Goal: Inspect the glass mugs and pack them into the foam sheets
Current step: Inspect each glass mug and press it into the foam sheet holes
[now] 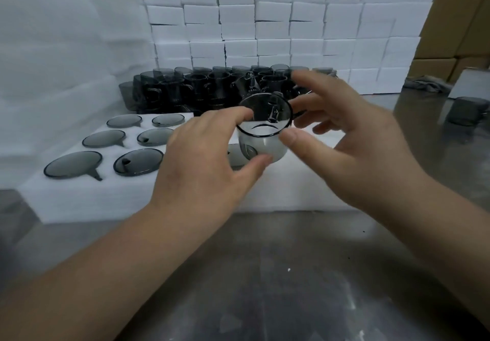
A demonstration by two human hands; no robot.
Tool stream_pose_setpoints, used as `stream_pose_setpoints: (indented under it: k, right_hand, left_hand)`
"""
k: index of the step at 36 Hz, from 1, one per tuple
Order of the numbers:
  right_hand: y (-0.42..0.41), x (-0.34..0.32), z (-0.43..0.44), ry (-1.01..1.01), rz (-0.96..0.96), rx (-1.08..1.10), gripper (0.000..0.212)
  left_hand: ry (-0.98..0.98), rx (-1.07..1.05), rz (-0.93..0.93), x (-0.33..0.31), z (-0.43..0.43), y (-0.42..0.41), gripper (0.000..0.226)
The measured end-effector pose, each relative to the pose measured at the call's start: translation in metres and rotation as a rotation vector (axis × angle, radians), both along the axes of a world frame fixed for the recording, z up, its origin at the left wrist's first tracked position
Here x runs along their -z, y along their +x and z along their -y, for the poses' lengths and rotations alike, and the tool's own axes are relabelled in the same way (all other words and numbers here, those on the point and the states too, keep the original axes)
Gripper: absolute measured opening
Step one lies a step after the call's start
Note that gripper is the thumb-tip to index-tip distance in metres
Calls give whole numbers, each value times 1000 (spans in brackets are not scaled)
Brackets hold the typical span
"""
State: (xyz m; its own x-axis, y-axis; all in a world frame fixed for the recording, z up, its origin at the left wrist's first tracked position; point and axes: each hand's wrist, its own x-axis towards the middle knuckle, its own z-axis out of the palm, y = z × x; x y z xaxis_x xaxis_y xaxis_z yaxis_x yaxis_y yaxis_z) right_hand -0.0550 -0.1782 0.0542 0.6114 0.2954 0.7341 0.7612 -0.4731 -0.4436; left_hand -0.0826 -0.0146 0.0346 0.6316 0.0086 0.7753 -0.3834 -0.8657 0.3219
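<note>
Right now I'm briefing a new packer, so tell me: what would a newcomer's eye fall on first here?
First, the smoky glass mug held mid-frame above the foam sheet, pinched by the left hand with the right hand spread beside it. Next come the packed mugs sunk in the sheet's holes at left, and the dark crowd of loose mugs behind it. A wall of white foam blocks fills the back.

Dim, soft, blurred wide-angle edges
</note>
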Motion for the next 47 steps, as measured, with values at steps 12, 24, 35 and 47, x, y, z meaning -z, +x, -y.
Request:
stream_pose_setpoints:
  k: [12, 24, 35, 47]
  right_hand:
    - [2, 9, -9, -109, -26, 100, 66]
    - [38, -10, 24, 402, -344, 167, 20]
    - [39, -1, 19, 213, -302, 83, 28]
    - [41, -1, 18, -28, -382, -151, 47]
  left_hand:
    - [-44, 49, -7, 2, 7, 0, 67]
    - [-85, -95, -243, 2, -11, 9, 67]
    - [251, -140, -361, 8, -10, 13, 54]
    - [254, -91, -334, 13, -10, 16, 51]
